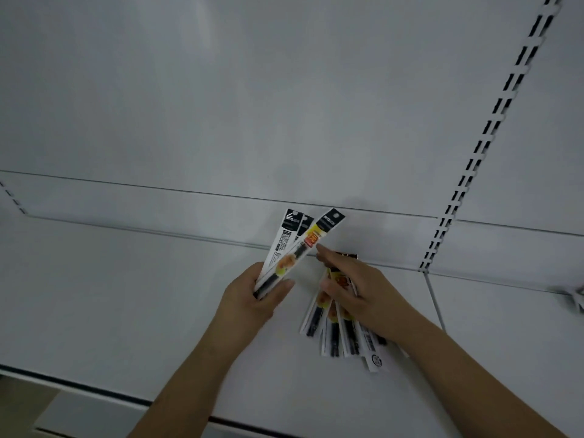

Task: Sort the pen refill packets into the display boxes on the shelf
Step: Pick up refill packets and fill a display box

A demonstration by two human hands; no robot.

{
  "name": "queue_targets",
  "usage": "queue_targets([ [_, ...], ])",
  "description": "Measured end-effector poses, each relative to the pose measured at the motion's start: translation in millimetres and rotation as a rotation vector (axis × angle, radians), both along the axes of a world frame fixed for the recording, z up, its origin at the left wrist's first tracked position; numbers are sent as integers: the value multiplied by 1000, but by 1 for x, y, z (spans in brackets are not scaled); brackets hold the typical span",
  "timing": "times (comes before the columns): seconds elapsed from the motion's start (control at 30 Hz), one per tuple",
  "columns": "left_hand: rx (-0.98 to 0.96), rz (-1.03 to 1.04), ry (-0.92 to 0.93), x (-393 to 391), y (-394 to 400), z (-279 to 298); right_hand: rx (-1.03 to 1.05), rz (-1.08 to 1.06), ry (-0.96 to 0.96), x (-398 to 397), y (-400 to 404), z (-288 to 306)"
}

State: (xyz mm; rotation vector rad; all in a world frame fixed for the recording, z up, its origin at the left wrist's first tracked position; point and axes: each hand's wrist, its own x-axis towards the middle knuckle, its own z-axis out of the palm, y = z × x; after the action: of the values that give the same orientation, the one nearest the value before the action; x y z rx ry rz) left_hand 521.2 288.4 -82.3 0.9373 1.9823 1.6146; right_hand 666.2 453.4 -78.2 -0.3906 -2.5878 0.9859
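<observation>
My left hand (252, 298) grips the lower ends of three long pen refill packets (294, 245), fanned upward; they are white with black tops, one with a yellow and red label. My right hand (357, 289) holds a second fan of several packets (335, 330) that spreads downward over the white shelf (126, 295); its forefinger points toward the left bunch. No display box is in view.
A white back panel (284, 90) rises behind the shelf. A slotted upright rail (486, 131) runs diagonally at the right, with a metal bracket (575, 298) at the right edge. The shelf's dark front edge (94, 390) lies below.
</observation>
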Motion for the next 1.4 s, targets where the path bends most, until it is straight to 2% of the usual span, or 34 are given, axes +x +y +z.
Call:
queue_targets([
  [0.07,-21,-16,28,6,0,2,-21,22,41,0,-5,4],
  [0.17,-6,-141,16,19,2,5,-236,-29,166,-1,-13,12],
  [0.23,5,-242,22,28,3,7,-306,-102,220,-2,-11,15],
  [0.47,6,-367,22,26,1,2,-451,-45,170,5,-4,20],
  [0.57,35,-360,26,24,1,-1,-461,-32,185,4,-1,17],
  [0.7,88,-210,20,16,0,-3,-430,-57,199,3,4,10],
  [0.77,112,-169,-23,12,-1,-3,-491,-59,178,1,10,5],
  [0.9,54,-150,-39,13,-3,-4,-505,-67,95,1,15,0],
  [1.03,-5,-176,2,19,-1,-1,-508,-85,162,2,14,4],
  [1.13,64,-201,-126,14,-4,1,-531,-134,177,5,14,6],
  [1.3,280,-223,-516,12,-3,8,-526,-180,143,16,14,17],
  [1.4,359,-297,-601,26,6,19,-475,-223,125,37,14,23],
])
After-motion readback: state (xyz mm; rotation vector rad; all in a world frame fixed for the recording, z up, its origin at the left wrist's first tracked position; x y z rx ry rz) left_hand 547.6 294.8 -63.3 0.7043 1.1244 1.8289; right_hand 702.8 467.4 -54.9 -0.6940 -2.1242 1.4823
